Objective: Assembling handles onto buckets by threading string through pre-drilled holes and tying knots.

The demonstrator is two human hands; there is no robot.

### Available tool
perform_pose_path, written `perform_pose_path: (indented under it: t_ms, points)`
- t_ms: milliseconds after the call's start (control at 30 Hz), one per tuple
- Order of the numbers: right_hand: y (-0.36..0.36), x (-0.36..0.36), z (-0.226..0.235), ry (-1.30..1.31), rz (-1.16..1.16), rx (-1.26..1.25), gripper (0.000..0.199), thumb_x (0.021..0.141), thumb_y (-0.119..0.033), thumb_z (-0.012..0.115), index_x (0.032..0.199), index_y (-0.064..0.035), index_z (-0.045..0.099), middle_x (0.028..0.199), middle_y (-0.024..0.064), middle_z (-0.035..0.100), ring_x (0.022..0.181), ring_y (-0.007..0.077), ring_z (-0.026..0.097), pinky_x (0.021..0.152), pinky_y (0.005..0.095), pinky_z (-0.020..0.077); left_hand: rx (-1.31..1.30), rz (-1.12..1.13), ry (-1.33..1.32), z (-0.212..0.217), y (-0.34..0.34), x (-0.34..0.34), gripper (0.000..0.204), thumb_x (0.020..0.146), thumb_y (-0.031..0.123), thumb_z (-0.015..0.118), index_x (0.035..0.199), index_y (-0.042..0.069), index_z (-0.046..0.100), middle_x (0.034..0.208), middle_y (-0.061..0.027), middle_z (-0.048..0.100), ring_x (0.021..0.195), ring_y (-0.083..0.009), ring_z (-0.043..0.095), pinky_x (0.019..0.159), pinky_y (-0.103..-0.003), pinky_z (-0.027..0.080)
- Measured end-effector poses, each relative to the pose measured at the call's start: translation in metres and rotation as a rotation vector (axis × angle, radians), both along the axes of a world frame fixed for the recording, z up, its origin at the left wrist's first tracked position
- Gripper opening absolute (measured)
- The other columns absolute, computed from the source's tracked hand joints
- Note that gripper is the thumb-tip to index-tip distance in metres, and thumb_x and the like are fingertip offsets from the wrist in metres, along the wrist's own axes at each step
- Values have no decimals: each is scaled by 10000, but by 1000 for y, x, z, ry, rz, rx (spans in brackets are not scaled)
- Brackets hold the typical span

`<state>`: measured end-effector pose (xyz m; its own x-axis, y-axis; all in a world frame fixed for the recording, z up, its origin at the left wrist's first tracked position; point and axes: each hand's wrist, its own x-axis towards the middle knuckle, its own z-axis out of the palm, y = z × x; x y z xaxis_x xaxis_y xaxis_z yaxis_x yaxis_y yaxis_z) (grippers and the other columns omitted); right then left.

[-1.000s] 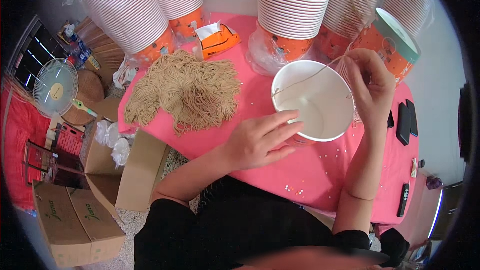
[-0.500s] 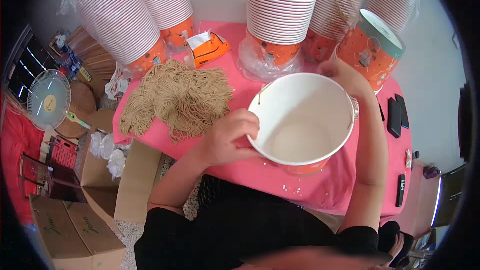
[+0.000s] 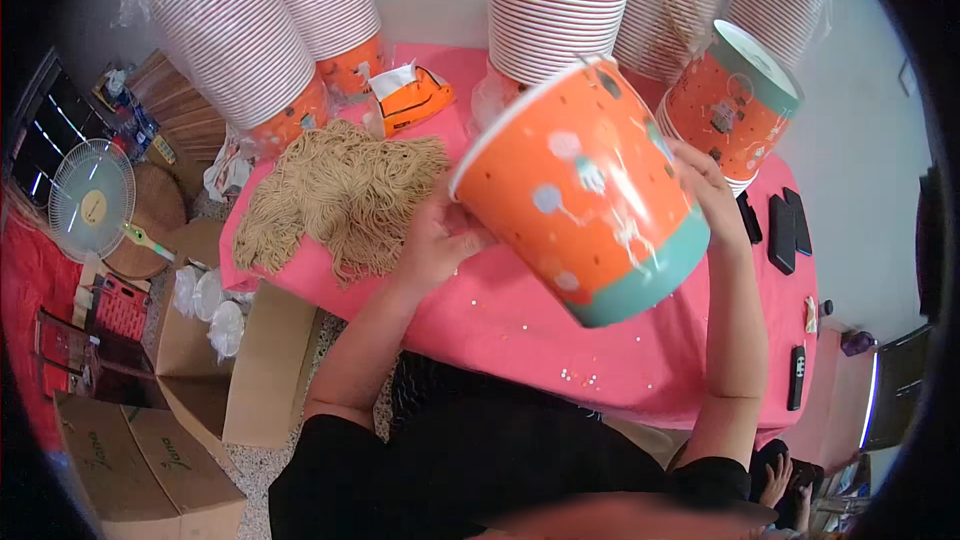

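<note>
I hold a large orange paper bucket [image 3: 590, 195] with a teal base band above the pink table [image 3: 520, 330]. It is tipped over, with its mouth facing away from me and its base toward me. My left hand [image 3: 435, 240] grips its rim on the left. My right hand [image 3: 710, 195] holds its far right side and is partly hidden behind it. A heap of tan string loops [image 3: 335, 195] lies on the table just left of my left hand.
Tall stacks of nested buckets stand at the back: left [image 3: 245, 35], middle [image 3: 555, 15] and right [image 3: 740, 90]. An orange tissue pack [image 3: 410, 100] lies behind the strings. Black phones [image 3: 785, 230] lie at the right edge. Cardboard boxes [image 3: 215, 350] and a fan [image 3: 90, 205] sit on the floor at the left.
The bucket lay on the table showing its white inside. Both hands have lifted it and turned it over, so its orange outside and teal base face me.
</note>
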<state>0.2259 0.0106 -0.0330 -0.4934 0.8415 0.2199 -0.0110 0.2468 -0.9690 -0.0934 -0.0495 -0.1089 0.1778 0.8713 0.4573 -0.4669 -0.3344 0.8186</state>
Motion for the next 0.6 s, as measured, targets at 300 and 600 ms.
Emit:
perform_pose_path:
  t_ms: [300,600]
  points:
    - [-28,-5,8,-104,-200,266,543,950,-264,585,1374,32,417,1245,84,556,1123,160,526,965,335,429,107,177,313,-10,21,19,370,918,206,665,1195,4,526,1113,-74,626,1042,-157,602,884,-315,518]
    - [3,13,96,-68,-479,165,584,961,-461,484,1229,51,569,1179,86,613,1050,166,553,931,285,410,245,103,490,58,21,47,339,1016,309,498,1041,-14,596,873,2,622,785,-44,560,689,-219,452]
